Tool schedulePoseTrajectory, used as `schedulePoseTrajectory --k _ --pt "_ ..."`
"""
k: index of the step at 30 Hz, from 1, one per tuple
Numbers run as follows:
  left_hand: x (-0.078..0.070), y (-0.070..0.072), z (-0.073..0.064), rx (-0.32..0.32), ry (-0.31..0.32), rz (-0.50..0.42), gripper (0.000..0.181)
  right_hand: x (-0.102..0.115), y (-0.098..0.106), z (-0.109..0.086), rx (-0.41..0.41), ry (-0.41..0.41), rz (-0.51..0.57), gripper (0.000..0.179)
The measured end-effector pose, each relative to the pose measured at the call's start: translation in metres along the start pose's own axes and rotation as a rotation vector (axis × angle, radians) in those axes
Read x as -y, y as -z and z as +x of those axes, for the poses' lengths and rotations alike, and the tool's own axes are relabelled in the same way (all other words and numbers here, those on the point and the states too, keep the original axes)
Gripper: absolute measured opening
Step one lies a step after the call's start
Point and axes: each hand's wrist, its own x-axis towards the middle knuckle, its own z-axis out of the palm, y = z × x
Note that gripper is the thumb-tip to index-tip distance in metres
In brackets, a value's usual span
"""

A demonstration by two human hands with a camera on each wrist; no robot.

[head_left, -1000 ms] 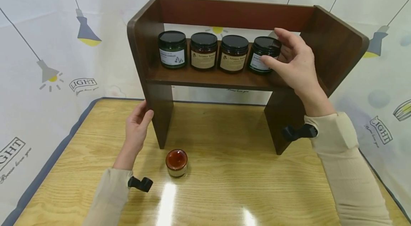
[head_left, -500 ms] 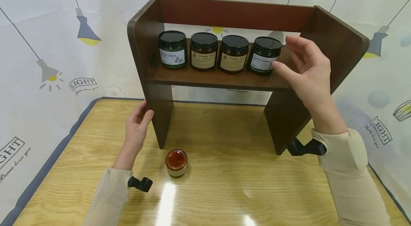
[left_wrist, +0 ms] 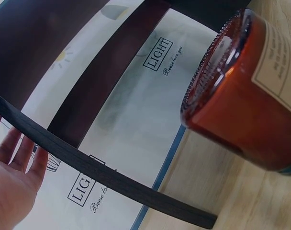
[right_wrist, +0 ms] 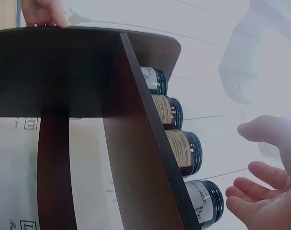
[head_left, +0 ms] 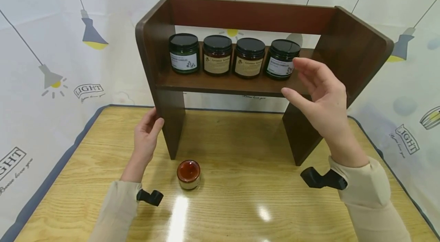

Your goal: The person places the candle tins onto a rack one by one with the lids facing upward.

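On a dark brown wooden shelf (head_left: 220, 88), several lidded candle jars stand upright in a row. The outer two, a left green jar (head_left: 184, 53) and a right green jar (head_left: 282, 60), have white labels; a left amber jar (head_left: 217, 55) and a right amber jar (head_left: 249, 58) between them have tan ones. My right hand (head_left: 321, 99) hovers beside the right green jar, thumb and fingers spread, holding nothing. My left hand (head_left: 147, 135) rests against the shelf's left side panel, thumb at its front edge. An amber candle jar (head_left: 188, 175) stands base-up on the table near my left wrist.
The shelf stands on a light wooden table (head_left: 240, 146), with an open space under its board between the two side panels. A white wall covering (head_left: 68, 62) printed with lamps hangs behind and beside it. Black wrist cameras sit on both sleeves.
My right hand has let go of the right green jar, drawn back to the right, then come lower and nearer in front of the shelf. The left hand and all jars stay put.
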Motion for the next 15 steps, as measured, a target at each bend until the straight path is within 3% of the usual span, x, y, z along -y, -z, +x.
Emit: schedulePoseTrajectory --k 5,15 --pt "0.0 0.0 0.0 0.0 0.0 0.003 0.032 0.0 -0.003 -0.008 0.021 0.014 0.094 0.052" --pt "0.0 0.001 0.0 0.003 -0.007 0.02 0.029 -0.002 -0.01 -0.024 0.057 0.007 0.12 0.053"
